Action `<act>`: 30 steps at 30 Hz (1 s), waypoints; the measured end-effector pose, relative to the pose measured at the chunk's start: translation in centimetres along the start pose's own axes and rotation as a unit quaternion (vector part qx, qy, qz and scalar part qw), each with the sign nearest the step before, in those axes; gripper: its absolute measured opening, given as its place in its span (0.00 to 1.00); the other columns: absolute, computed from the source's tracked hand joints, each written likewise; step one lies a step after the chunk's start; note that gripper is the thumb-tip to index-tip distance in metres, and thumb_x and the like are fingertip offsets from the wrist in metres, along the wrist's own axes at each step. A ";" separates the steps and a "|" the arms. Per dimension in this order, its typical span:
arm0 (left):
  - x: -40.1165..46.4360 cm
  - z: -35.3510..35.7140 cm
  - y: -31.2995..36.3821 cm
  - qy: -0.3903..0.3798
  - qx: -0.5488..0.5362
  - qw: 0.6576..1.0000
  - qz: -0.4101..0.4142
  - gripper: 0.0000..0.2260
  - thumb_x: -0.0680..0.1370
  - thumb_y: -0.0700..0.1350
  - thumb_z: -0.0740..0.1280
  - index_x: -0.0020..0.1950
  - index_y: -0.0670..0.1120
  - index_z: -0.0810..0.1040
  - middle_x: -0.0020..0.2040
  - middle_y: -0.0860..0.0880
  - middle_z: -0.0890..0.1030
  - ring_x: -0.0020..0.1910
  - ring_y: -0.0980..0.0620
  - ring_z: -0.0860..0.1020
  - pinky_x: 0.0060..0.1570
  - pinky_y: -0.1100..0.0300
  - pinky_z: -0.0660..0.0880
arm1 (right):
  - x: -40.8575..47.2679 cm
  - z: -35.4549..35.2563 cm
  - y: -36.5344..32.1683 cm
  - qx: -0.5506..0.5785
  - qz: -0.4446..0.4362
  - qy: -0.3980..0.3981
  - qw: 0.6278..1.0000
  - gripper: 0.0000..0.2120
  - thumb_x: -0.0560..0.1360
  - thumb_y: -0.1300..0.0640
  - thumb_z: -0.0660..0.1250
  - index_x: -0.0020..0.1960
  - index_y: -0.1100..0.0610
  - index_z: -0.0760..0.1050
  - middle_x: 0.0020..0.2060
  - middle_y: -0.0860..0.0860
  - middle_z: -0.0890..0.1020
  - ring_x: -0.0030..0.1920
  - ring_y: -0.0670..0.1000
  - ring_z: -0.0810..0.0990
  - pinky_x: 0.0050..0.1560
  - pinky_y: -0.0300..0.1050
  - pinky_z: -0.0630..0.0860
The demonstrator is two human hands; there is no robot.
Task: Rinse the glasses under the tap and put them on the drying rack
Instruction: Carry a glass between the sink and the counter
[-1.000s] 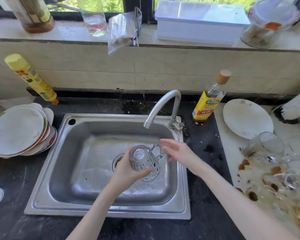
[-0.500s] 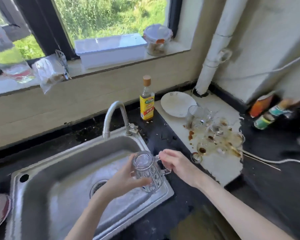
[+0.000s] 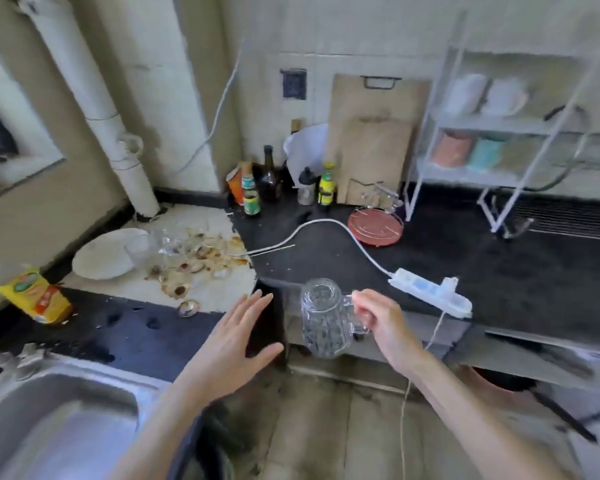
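- Head view, nearest: corner of the steel sink [image 3: 59, 420], lower left.
- Left hand [image 3: 236, 344]: fingers straight and spread, holding nothing, just left of the mug.
- Right hand [image 3: 378, 320]: fingers curled round the handle of the glass mug [image 3: 324, 318], carried upside down in the air over the counter's edge.
- Middle: white power strip [image 3: 430, 296] on the black counter [image 3: 499, 271]; dirty glasses [image 3: 160, 245] beside a white plate [image 3: 101, 258].
- Far: white drying rack [image 3: 499, 140] against the wall, well apart from the mug.
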State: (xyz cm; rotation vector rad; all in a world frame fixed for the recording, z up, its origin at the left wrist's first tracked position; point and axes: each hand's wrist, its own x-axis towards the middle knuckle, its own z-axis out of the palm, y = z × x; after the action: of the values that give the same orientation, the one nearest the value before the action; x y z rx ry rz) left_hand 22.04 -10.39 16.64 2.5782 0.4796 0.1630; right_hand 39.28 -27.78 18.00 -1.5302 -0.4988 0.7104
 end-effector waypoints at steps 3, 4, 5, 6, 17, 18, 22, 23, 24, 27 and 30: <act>2.8 4.2 6.7 -0.020 0.006 0.997 0.072 0.31 0.74 0.66 0.56 0.73 0.63 0.45 0.74 0.63 0.46 0.74 0.62 0.41 0.72 0.63 0.43 | -3.5 -8.6 0.4 0.042 0.003 0.085 0.995 0.18 0.73 0.54 0.63 0.26 0.50 0.63 0.26 0.48 0.60 0.31 0.48 0.56 0.36 0.46 0.53; 3.7 6.0 9.0 -0.030 0.006 0.995 0.097 0.32 0.74 0.68 0.55 0.73 0.62 0.45 0.74 0.62 0.47 0.74 0.61 0.42 0.71 0.63 0.44 | -4.6 -11.5 0.7 0.050 0.004 0.116 0.992 0.20 0.75 0.57 0.62 0.26 0.51 0.63 0.25 0.48 0.60 0.31 0.48 0.56 0.36 0.46 0.53; 4.5 7.8 11.4 -0.041 0.007 0.992 0.119 0.33 0.73 0.70 0.53 0.73 0.61 0.46 0.74 0.61 0.47 0.74 0.61 0.42 0.72 0.63 0.45 | -5.8 -14.4 1.1 0.054 0.006 0.143 0.988 0.20 0.76 0.60 0.61 0.27 0.53 0.63 0.25 0.47 0.61 0.30 0.48 0.57 0.36 0.45 0.54; 5.2 9.5 13.8 -0.054 0.011 0.988 0.142 0.34 0.71 0.72 0.50 0.73 0.60 0.48 0.74 0.60 0.49 0.75 0.60 0.44 0.73 0.61 0.47 | -7.0 -17.3 1.4 0.055 0.008 0.166 0.985 0.20 0.77 0.62 0.60 0.27 0.54 0.62 0.24 0.47 0.61 0.30 0.48 0.57 0.36 0.45 0.54; 14.9 21.8 33.9 -0.122 0.031 0.962 0.243 0.36 0.71 0.71 0.49 0.75 0.58 0.49 0.74 0.61 0.43 0.72 0.61 0.36 0.67 0.65 0.37 | -12.1 -40.9 2.2 0.013 0.084 0.345 0.935 0.18 0.77 0.58 0.59 0.31 0.55 0.58 0.27 0.51 0.57 0.31 0.49 0.55 0.37 0.44 0.55; 16.0 22.5 34.8 -0.130 0.037 0.962 0.238 0.35 0.72 0.70 0.50 0.75 0.58 0.48 0.73 0.62 0.41 0.72 0.61 0.36 0.68 0.63 0.38 | -11.5 -42.2 2.2 0.017 0.099 0.362 0.927 0.18 0.77 0.58 0.59 0.30 0.54 0.58 0.27 0.51 0.57 0.31 0.49 0.54 0.37 0.44 0.56; 20.7 25.9 36.7 -0.140 0.030 0.962 0.231 0.37 0.67 0.70 0.43 0.75 0.59 0.47 0.72 0.63 0.40 0.72 0.60 0.35 0.69 0.61 0.41 | -7.9 -47.1 3.0 0.043 0.143 0.394 0.907 0.18 0.74 0.59 0.58 0.29 0.53 0.55 0.25 0.49 0.56 0.32 0.49 0.53 0.37 0.44 0.55; 22.1 26.9 36.9 -0.140 0.027 0.963 0.228 0.37 0.67 0.70 0.42 0.75 0.59 0.47 0.73 0.62 0.40 0.72 0.60 0.35 0.70 0.61 0.43 | -6.7 -48.3 3.3 0.047 0.145 0.392 0.907 0.18 0.74 0.58 0.58 0.29 0.53 0.55 0.25 0.49 0.55 0.33 0.50 0.52 0.38 0.44 0.55; 23.7 27.9 37.1 -0.139 0.025 0.964 0.225 0.37 0.68 0.69 0.43 0.75 0.58 0.48 0.73 0.61 0.42 0.73 0.60 0.36 0.71 0.59 0.44 | -5.4 -49.6 3.5 0.045 0.148 0.389 0.908 0.18 0.74 0.58 0.58 0.30 0.53 0.54 0.26 0.49 0.55 0.34 0.50 0.52 0.39 0.45 0.55; 29.1 30.3 37.7 -0.127 0.018 0.968 0.214 0.35 0.70 0.68 0.46 0.75 0.55 0.54 0.76 0.56 0.48 0.75 0.54 0.41 0.73 0.55 0.48 | -0.3 -53.3 3.5 0.044 0.160 0.388 0.907 0.18 0.74 0.59 0.58 0.29 0.53 0.54 0.25 0.49 0.55 0.33 0.50 0.52 0.39 0.47 0.54; 35.5 31.6 39.1 -0.129 0.043 0.969 0.206 0.32 0.75 0.66 0.50 0.76 0.54 0.52 0.76 0.55 0.45 0.75 0.52 0.39 0.74 0.53 0.47 | 5.4 -57.0 2.6 0.057 0.159 0.393 0.904 0.18 0.75 0.60 0.58 0.29 0.54 0.55 0.23 0.47 0.57 0.32 0.49 0.54 0.40 0.46 0.57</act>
State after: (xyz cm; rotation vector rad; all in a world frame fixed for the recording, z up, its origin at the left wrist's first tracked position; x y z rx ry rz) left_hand 73.36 -43.57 9.94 2.7019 -0.1523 -0.0543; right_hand 82.49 -65.20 14.35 -1.6494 0.4039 0.2991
